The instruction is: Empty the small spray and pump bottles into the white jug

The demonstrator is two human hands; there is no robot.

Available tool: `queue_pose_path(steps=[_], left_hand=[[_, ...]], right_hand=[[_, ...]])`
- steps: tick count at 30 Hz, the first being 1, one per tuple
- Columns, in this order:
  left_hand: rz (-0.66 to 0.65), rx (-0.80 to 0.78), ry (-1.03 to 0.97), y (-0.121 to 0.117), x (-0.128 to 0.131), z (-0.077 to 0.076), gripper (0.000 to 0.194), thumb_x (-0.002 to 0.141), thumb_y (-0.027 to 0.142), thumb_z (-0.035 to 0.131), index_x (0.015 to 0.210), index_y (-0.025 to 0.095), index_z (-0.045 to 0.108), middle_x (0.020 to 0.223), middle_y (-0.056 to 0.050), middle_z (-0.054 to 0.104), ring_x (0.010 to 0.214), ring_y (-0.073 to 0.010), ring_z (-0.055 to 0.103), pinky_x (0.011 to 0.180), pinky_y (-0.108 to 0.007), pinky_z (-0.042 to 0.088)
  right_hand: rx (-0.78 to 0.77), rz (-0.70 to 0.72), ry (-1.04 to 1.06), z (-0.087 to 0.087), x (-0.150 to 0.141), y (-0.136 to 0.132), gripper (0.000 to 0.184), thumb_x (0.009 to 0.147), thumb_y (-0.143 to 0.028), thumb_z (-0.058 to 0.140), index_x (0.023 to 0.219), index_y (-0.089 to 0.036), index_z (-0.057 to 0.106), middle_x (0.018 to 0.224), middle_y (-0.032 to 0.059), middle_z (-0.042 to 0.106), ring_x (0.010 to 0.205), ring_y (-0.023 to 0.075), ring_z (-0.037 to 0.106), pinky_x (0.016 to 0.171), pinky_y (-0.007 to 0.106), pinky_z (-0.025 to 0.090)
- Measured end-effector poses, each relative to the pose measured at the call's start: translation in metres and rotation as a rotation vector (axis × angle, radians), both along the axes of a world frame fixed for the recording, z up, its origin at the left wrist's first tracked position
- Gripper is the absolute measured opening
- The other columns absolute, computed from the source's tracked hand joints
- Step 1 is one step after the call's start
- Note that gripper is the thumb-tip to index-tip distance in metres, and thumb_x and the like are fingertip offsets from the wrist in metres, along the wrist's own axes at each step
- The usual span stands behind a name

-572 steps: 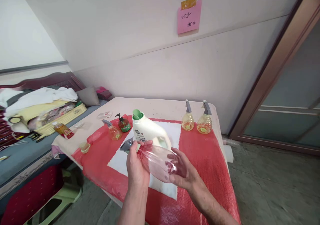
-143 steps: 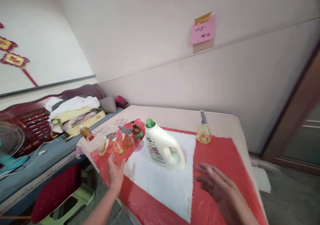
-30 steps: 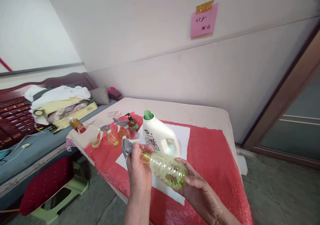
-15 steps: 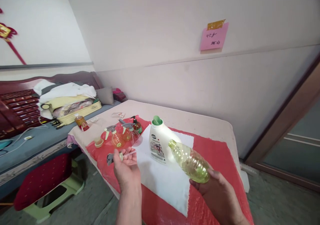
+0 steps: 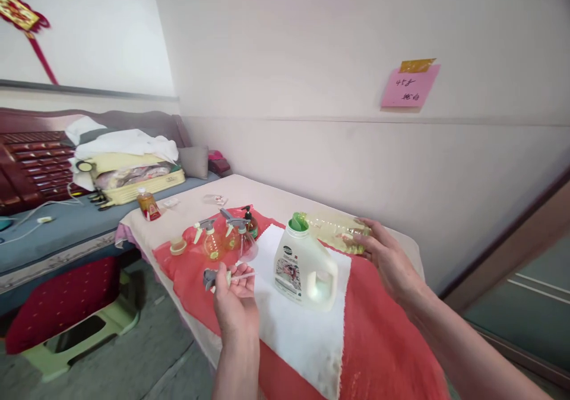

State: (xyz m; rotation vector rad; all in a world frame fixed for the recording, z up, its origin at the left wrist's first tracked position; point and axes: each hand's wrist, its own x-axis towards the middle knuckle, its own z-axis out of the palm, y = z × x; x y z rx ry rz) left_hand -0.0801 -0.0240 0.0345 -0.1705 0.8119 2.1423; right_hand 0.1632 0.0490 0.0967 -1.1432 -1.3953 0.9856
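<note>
My left hand (image 5: 236, 305), palm up, has its fingers closed around a trigger spray head (image 5: 210, 278) whose thin tube points to the right. My right hand (image 5: 388, 259) grips the base end of a clear yellow-green plastic bottle (image 5: 336, 229). That bottle lies almost level, its neck at the green-rimmed mouth of a white detergent jug (image 5: 289, 269). Whether the two mouths touch, I cannot tell. The jug stands upright on a white cloth (image 5: 296, 346). Beyond my left hand stand several clear spray bottles (image 5: 212, 245) and a dark pump bottle (image 5: 250, 225).
A red cloth (image 5: 392, 329) lies beneath the white one on the table. A round lid-like piece (image 5: 178, 245) and a bottle of amber liquid (image 5: 148, 205) are at the left. A red-covered stool (image 5: 66, 305) stands beside the table; a pink note (image 5: 410, 86) hangs on the wall.
My right hand has lifted the yellow-green bottle and swung it behind the jug, tipping it from a slant to nearly level. My left hand still holds the spray head. The view has shifted slightly.
</note>
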Motion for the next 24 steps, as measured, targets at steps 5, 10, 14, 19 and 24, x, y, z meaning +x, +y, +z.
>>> queue_pose_path(steps=[5, 10, 14, 19, 24], left_hand=[[-0.019, 0.020, -0.014, -0.001, -0.001, -0.001, 0.024, 0.081, 0.038, 0.067, 0.079, 0.018, 0.055, 0.078, -0.002, 0.062, 0.071, -0.0130, 0.062, 0.072, -0.027, 0.051], [-0.047, 0.038, -0.064, -0.001, -0.003, -0.002, 0.023, 0.082, 0.037, 0.066, 0.081, 0.018, 0.054, 0.079, -0.003, 0.062, 0.071, -0.0133, 0.062, 0.070, -0.026, 0.051], [-0.044, 0.049, -0.107, -0.002, -0.007, -0.002, 0.021, 0.084, 0.035, 0.064, 0.081, 0.018, 0.054, 0.078, -0.003, 0.062, 0.070, -0.0131, 0.062, 0.069, -0.025, 0.051], [-0.051, 0.058, -0.126, -0.004, -0.011, -0.001, 0.021, 0.085, 0.036, 0.064, 0.081, 0.018, 0.054, 0.077, -0.002, 0.062, 0.069, -0.0129, 0.063, 0.069, -0.025, 0.051], [-0.041, 0.077, -0.134, -0.005, -0.014, 0.001, 0.022, 0.086, 0.036, 0.063, 0.079, 0.018, 0.054, 0.074, -0.002, 0.061, 0.067, -0.0126, 0.062, 0.069, -0.026, 0.051]], right_hand=[[-0.013, -0.036, -0.351, 0.037, -0.003, 0.004, 0.051, 0.077, -0.057, 0.067, 0.124, -0.039, 0.057, 0.120, 0.0035, 0.065, 0.108, 0.0322, 0.059, 0.092, 0.049, 0.044], [0.075, -0.031, -0.447, 0.061, -0.012, 0.024, 0.060, 0.072, -0.057, 0.070, 0.127, -0.037, 0.055, 0.119, 0.0063, 0.064, 0.107, 0.0338, 0.058, 0.092, 0.054, 0.042], [0.100, -0.044, -0.476, 0.077, -0.025, 0.034, 0.064, 0.071, -0.059, 0.070, 0.129, -0.036, 0.055, 0.115, 0.0072, 0.064, 0.108, 0.0342, 0.057, 0.092, 0.054, 0.041], [0.114, -0.066, -0.442, 0.091, -0.051, 0.041, 0.063, 0.071, -0.059, 0.070, 0.127, -0.033, 0.057, 0.121, 0.0101, 0.060, 0.111, 0.0351, 0.054, 0.091, 0.052, 0.041], [0.182, -0.053, -0.360, 0.091, -0.073, 0.057, 0.059, 0.069, -0.057, 0.071, 0.120, -0.029, 0.061, 0.121, 0.0088, 0.061, 0.113, 0.0330, 0.054, 0.095, 0.050, 0.040]])
